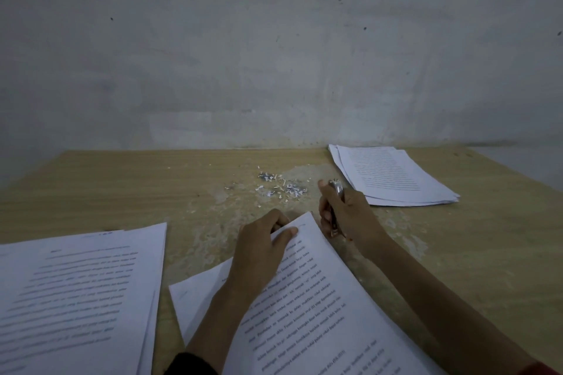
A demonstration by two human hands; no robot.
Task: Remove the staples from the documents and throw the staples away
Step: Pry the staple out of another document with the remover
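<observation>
- The stapled document [310,298] lies near centre on the worktop [122,186], turned at a slant. One far corner points away from the person and the long side runs back toward the near right.
- The left hand [262,250] pinches that far corner, thumb on top of the page and fingers curled beneath it, so the corner is lifted a little off the wood.
- The right hand [344,210] is just right of the same corner, close to it but not touching the paper. Its fingers are wrapped round a metal tool [337,189], probably a staple remover, whose shiny tip sticks out past the fist toward the far side.
- The staple itself cannot be made out. It is either too small to see or hidden under the left thumb.
- The coming move likely turns on this: the tool tip points away from the corner, so the right hand, the nearer free one, would have to swing leftward and down to reach it.
- A scatter of pulled staples and paper bits [280,186] lies just beyond both hands, far centre.
- A loose sheet [195,298] sits under the left forearm.
- A paper stack [393,176] lies far right, and another stack [76,298] near left.
</observation>
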